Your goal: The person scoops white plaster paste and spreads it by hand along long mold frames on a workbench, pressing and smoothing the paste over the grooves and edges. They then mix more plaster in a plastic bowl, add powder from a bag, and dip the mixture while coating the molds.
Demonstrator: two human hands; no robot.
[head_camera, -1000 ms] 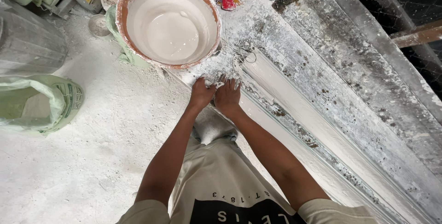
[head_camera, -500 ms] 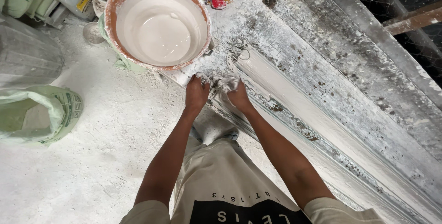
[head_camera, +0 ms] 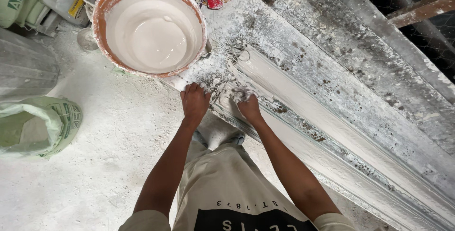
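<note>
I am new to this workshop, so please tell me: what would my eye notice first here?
First the big orange basin, full of white liquid plaster, at top left. Below it, the left hand and the right hand press at the near end of a long white moulding that runs to the lower right.
</note>
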